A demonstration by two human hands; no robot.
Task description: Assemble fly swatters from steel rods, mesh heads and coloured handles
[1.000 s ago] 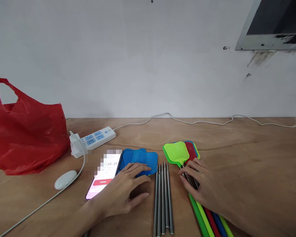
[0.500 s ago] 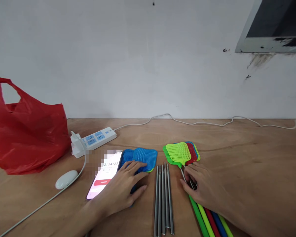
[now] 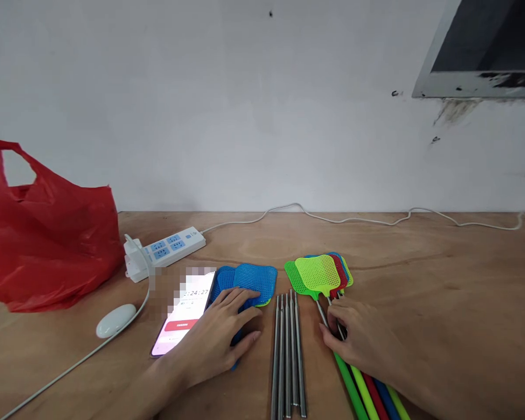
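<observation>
My left hand (image 3: 227,329) lies with fingers stretched over a pile of blue mesh fly swatter heads (image 3: 256,279); a yellow-green edge shows beneath them. My right hand (image 3: 354,326) is curled over the thin metal shafts of several fly swatters, its thumb against the green fly swatter (image 3: 304,280). A yellow-green fly swatter (image 3: 318,273) overlaps a red one (image 3: 342,274), with blue and yellow edges behind. Their coloured handles (image 3: 374,396) fan toward me under my right wrist. Between my hands lies a row of several silver metal rods (image 3: 287,356), touched by neither.
A lit phone (image 3: 186,315) lies beside my left forearm. Behind it sit a white power strip (image 3: 170,254) and a white oval puck (image 3: 116,321) with its cable. A red plastic bag (image 3: 52,245) stands at the left. A thin cord (image 3: 345,219) runs along the wall.
The green swatter head has slid slightly left, out from under the yellow-green one. My right thumb and fingers have shifted a little on the shafts. My left hand stays in place.
</observation>
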